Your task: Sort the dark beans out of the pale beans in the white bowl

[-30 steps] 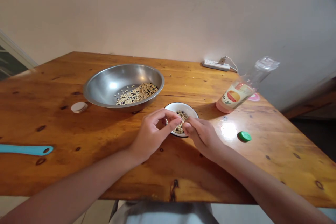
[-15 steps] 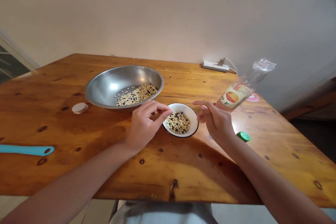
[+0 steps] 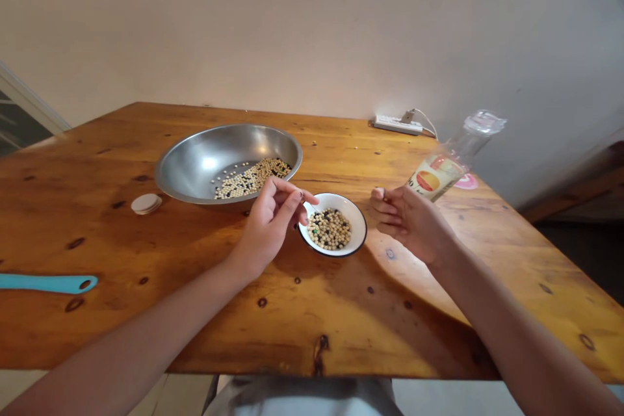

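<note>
My left hand [image 3: 273, 224] is at the left rim of a small white bowl [image 3: 358, 224] with a dark edge. Its thumb and forefinger are pinched together; whatever is between them is too small to make out. Inside the bowl lie small round pale and black beads or beans [image 3: 330, 229], with one green piece among them. Right of the bowl, apart from it, my right hand [image 3: 407, 218] is closed in a pinch, and I cannot make out its contents. Just behind that hand a clear bottle [image 3: 441, 172] with an orange-fruit label leans to the right.
Left of the bowl stands a large steel basin [image 3: 195, 162] with similar pale and black pieces [image 3: 253, 179]. A white lid [image 3: 146, 203] and a blue handle [image 3: 49, 283] lie to the left. A power strip [image 3: 398, 124] rests by the wall on the wooden table [image 3: 292, 325].
My right hand has moved slightly right, away from the bowl, and turned, with its pointing forefinger now curled in. The green cap is now hidden. My left hand has lifted a little.
</note>
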Tool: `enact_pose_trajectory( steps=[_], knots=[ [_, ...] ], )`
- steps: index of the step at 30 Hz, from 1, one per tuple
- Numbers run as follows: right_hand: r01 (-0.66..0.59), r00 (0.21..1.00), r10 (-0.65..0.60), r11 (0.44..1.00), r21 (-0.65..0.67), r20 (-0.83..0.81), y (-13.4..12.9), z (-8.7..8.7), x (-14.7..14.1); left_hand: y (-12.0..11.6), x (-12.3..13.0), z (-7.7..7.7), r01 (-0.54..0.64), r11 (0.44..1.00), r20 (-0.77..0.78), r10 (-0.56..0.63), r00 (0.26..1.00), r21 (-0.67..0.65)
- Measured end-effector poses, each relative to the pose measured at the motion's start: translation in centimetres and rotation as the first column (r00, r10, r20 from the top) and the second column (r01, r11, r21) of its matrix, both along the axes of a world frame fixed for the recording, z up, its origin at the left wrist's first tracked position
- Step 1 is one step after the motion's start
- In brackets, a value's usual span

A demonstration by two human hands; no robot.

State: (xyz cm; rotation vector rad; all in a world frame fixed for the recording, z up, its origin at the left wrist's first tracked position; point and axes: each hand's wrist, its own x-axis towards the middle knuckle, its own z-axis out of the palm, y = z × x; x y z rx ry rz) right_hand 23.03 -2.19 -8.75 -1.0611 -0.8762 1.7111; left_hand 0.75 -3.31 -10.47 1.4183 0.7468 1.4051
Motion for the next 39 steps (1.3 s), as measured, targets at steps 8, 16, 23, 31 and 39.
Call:
enact_pose_trajectory(
  steps=[8, 16, 23, 31, 39],
  knots=[
    [-0.001, 0.996, -0.012, 0.990, 0.142, 0.090, 0.0, -0.5, 0.3, 0.3, -0.1, 0.0, -0.065, 0.995, 0.072, 0.071, 0.995, -0.076],
    [0.065, 0.974, -0.120, 0.962, 0.264, 0.195, 0.2, -1.3, 0.1, -0.2, 0.3, -0.6, 0.023, 0.994, 0.055, -0.018, 0.998, -0.107],
    [0.079, 0.970, -0.145, 0.945, 0.317, 0.193, -0.1, -1.9, -0.8, -0.7, 0.5, -0.2, 0.055, 0.983, -0.003, -0.056, 0.998, -0.173],
    [0.017, 0.977, -0.092, 0.934, 0.357, 0.193, -0.5, -2.2, -1.1, -0.6, 0.4, 0.2, 0.002, 0.985, 0.053, 0.007, 0.999, -0.171],
    [0.027, 0.986, -0.089, 0.918, 0.397, 0.139, -0.7, -2.0, -1.5, -0.8, 0.6, 0.5, 0.080, 0.974, 0.162, -0.046, 0.986, -0.212]
  ],
)
